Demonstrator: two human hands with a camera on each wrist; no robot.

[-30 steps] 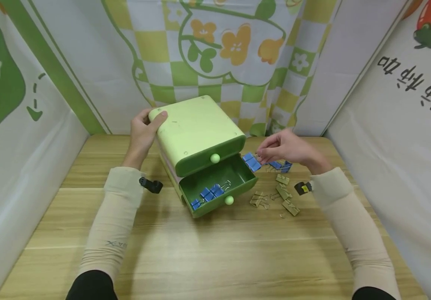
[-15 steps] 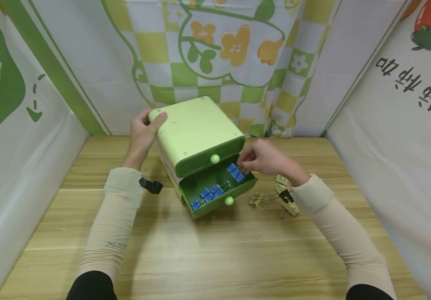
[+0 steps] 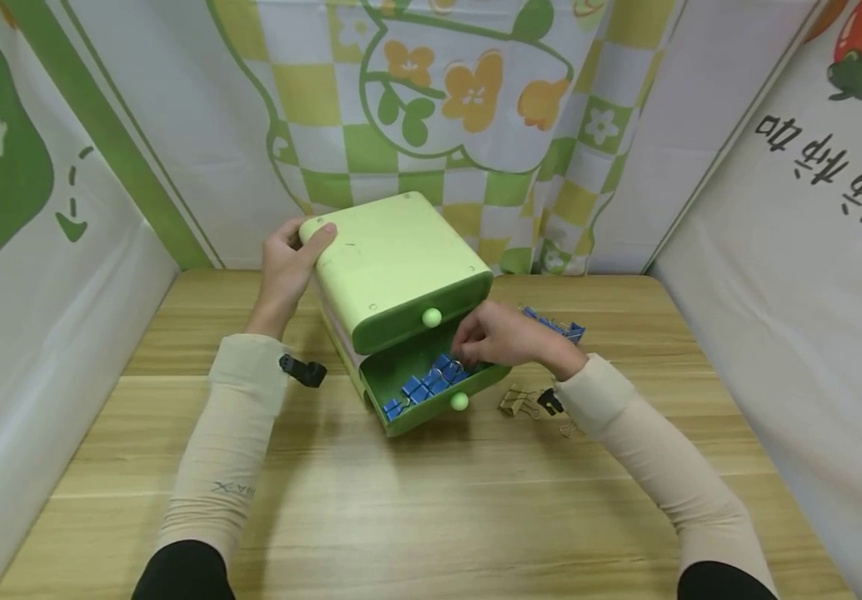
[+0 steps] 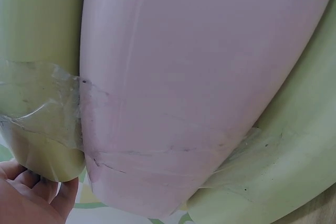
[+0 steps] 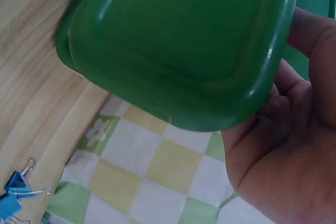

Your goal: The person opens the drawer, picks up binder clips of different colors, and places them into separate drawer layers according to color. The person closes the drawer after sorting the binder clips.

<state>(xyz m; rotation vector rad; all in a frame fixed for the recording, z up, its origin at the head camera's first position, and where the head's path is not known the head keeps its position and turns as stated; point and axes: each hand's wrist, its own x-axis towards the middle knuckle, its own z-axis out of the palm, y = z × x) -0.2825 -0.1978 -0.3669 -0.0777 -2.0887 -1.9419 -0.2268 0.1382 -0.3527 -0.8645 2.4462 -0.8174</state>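
Observation:
My left hand (image 3: pixel 285 262) grips the back left corner of a light green drawer box (image 3: pixel 393 258), thumb on its top. In the left wrist view, fingers curl at the end of the box (image 4: pixel 39 124). The lower dark green drawer (image 3: pixel 382 375) is pulled out, with several blue binder clips (image 3: pixel 416 389) along its front left. My right hand (image 3: pixel 502 335) reaches over the drawer's right side, fingertips pinching another blue binder clip (image 3: pixel 443 363) low inside. In the right wrist view, the drawer wall (image 5: pixel 184 40) hides the fingertips of the right hand (image 5: pixel 289 150).
More blue binder clips (image 3: pixel 554 325) lie on the table right of the box. Gold binder clips (image 3: pixel 517 400) lie nearer, partly hidden by the right forearm. The upper drawer (image 3: pixel 431 318) is closed. A checked curtain (image 3: pixel 431 117) hangs behind the wooden table (image 3: pixel 431 517).
My right hand has carried the blue binder clip from beside the box leftward and down into the open drawer, next to the other clips. My left hand keeps its hold on the box.

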